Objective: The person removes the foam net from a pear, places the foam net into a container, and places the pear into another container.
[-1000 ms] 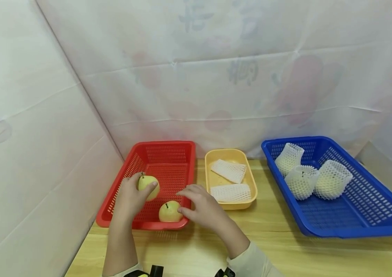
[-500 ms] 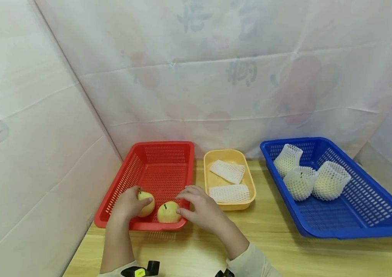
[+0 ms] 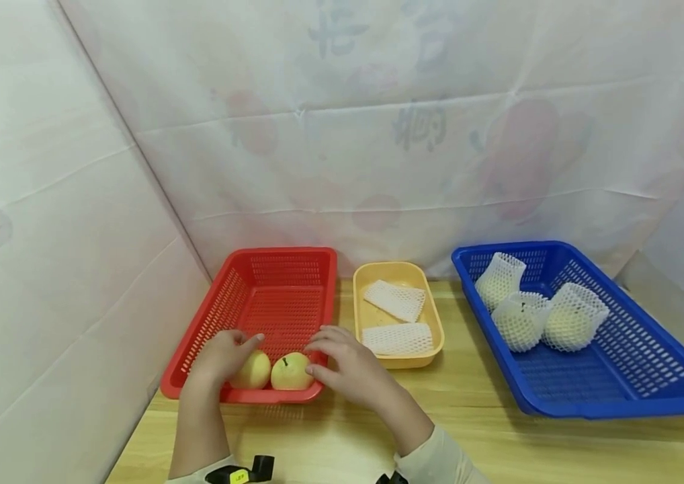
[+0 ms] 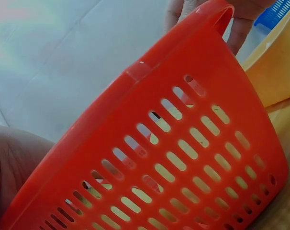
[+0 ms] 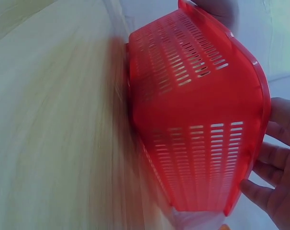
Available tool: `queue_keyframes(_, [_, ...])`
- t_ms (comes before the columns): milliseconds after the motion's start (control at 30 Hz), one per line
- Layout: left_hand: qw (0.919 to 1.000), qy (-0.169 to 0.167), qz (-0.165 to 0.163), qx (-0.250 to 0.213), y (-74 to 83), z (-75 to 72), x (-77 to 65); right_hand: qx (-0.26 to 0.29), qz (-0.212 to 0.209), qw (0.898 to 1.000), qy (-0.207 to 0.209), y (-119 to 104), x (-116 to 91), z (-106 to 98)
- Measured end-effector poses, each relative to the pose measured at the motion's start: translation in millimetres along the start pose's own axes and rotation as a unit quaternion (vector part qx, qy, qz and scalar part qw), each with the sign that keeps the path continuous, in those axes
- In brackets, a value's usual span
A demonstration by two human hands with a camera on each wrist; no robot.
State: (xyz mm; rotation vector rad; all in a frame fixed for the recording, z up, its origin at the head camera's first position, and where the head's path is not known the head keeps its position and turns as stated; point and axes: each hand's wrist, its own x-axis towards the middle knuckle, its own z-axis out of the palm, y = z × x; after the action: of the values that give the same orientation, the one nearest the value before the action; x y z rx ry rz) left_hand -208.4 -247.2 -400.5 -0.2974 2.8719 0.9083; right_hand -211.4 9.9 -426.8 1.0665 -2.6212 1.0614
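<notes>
left pear [image 3: 254,372] yellow, partly hidden; right pear [image 3: 290,374] yellow, stem up, just beside; both inside red slotted basket [image 3: 281,309]

The red basket [image 3: 284,302] carries rows of slots, as does the deep blue basket [image 3: 566,386]; the fruits [image 3: 291,374] in the red are pale yellow. The tray [image 3: 375,313] is orange-yellow, the nets [image 3: 398,339] white with open mesh. Yellowish grain streaks the wooden surface [image 3: 318,440]. Faint pink blotches and bluish-grey characters mark the whitish cloth [image 3: 330,154], and the sleeves [image 3: 439,460] are cream.

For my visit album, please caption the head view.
Left hand and right hand at a red basket with two yellow fruits; three netted fruits in a blue basket.
</notes>
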Motion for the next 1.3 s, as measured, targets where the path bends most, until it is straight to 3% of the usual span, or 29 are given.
queue_keyframes(233, [0.9998, -0.011, 0.008, 0.011, 3.2, -6.6, -2.4, 0.004, 0.001, 1.000, -0.018, -0.1, -8.6, -2.3])
queue_keyframes(467, [0.9998, -0.009, 0.017, 0.002, 8.4, -7.2, -4.1, -0.015, -0.006, 1.000, 0.022, -0.1, -11.1, -12.7])
queue_keyframes(667, [0.9986, 0.023, 0.048, 0.004, 19.5, -11.6, -9.2, -0.025, 0.008, 0.998, 0.057, 5.2, -16.5, -29.5])
queue_keyframes(767, [0.9950, 0.053, 0.085, 0.002, 30.8, -13.3, -16.7, -0.035, 0.014, 0.996, 0.075, 8.6, -19.9, -40.5])
queue_keyframes(867, [0.9833, 0.097, 0.154, -0.006, 48.3, -10.5, -26.2, -0.048, 0.013, 0.994, 0.100, 12.1, -24.9, -55.3])
queue_keyframes(1000, [0.9568, 0.141, 0.253, -0.023, 80.7, 3.2, -40.1, -0.061, 0.012, 0.989, 0.136, 19.5, -36.5, -78.5])
queue_keyframes(1133, [0.9391, 0.137, 0.313, -0.043, 118.5, 26.5, -51.9, -0.069, 0.021, 0.984, 0.164, 26.0, -50.8, -102.0])
queue_keyframes(1300, [0.9210, 0.099, 0.376, -0.030, 155.0, 60.4, -55.3, -0.097, 0.016, 0.977, 0.191, 22.6, -65.4, -129.4])
